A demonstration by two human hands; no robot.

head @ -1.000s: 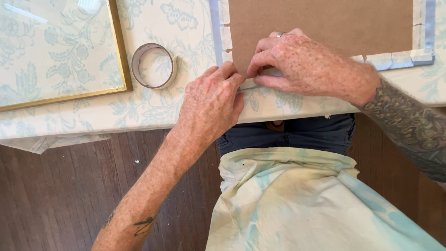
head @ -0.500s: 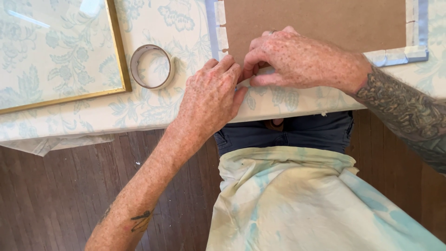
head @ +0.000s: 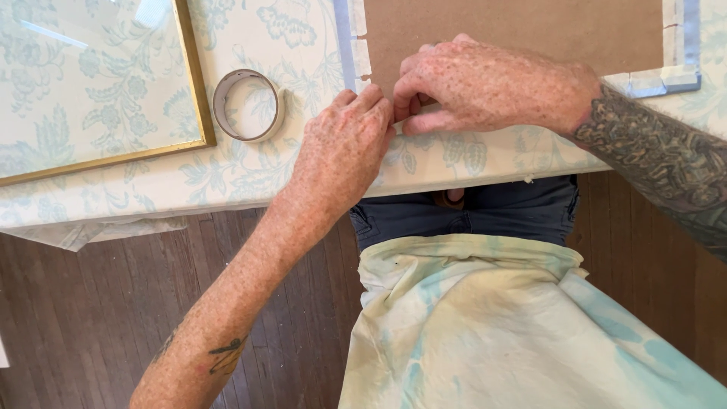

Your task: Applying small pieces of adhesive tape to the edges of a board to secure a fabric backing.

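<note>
A brown backing board (head: 522,30) lies on the floral cloth of the table (head: 250,170), with blue and pale tape (head: 347,45) along its left and right edges. My left hand (head: 341,148) rests flat, its fingertips pressing at the board's lower left corner and holding nothing. My right hand (head: 488,83) lies over the board's lower edge. Its thumb and fingers are curled into a pinch on the pale tape strip there, touching the left fingertips. The corner itself is hidden under both hands.
A roll of pale tape (head: 248,104) lies flat just left of my left hand. Further left sits a gold-framed pane of glass (head: 91,91). The table's near edge runs right below my hands, with my lap and a dark wood floor (head: 91,310) beneath.
My right hand's fingers have drawn in toward the left fingertips at the corner. The left hand has barely shifted.
</note>
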